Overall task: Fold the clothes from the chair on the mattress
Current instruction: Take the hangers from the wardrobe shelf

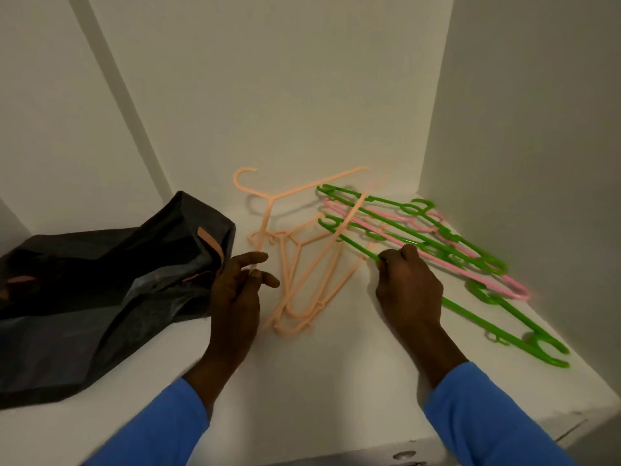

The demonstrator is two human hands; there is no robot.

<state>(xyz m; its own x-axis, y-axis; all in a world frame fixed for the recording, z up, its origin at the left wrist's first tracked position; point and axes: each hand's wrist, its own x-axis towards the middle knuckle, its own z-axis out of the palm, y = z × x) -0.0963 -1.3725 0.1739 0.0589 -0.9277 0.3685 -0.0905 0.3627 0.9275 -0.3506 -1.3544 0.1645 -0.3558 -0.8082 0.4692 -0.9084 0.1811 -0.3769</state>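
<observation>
Several plastic hangers lie on a white shelf (336, 364) inside a cupboard. A loose bunch of peach hangers (302, 264) sits in the middle. Green hangers (470, 264) and a pink hanger (487, 277) lie at the right. My left hand (235, 297) pinches the thin bar of a peach hanger between thumb and fingers. My right hand (410, 284) grips the bar of a green hanger, fingers curled over it. No clothes, chair or mattress are in view.
A dark fabric bag (100, 290) with tan leather tabs slumps on the left of the shelf, touching my left hand. White cupboard walls close in at the back and right. The shelf's front edge runs below my blue sleeves.
</observation>
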